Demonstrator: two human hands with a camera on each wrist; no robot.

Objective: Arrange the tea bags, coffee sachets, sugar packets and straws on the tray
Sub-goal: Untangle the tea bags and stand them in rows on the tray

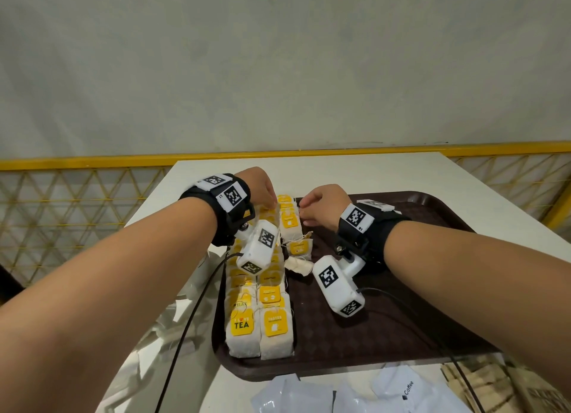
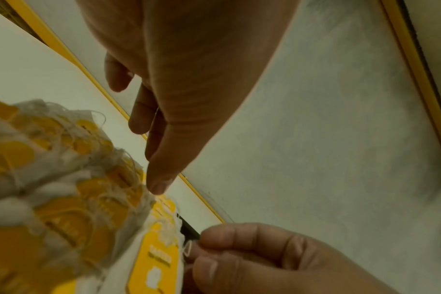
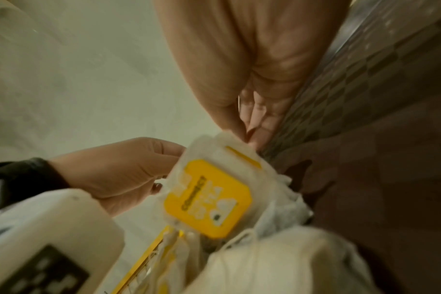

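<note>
**Tea bags lined up at the tray's left edge**

Here the tea bags (image 1: 262, 298), white with yellow tags, lie in two rows along the left side of the dark brown tray (image 1: 386, 335), running from its near edge to its far edge. A few loose tea bags (image 1: 298, 252) sit just right of the rows, one crumpled. The left hand (image 1: 262, 190) reaches down at the far end of the rows, its grip loose, fingers nearly straight, the tips touching the top bags. The right hand (image 1: 321, 208) is just beside it over the tray, its grip narrow: thumb and forefinger pinch the edge of the far tea bag (image 1: 290, 224). The tray rests on a white bench (image 1: 309, 171). At the bench's near edge lie white coffee sachets (image 1: 386, 394), and beside them to the right brown packets (image 1: 506, 388). Behind the bench runs a yellow railing (image 1: 92, 160) under a pale wall.
</note>
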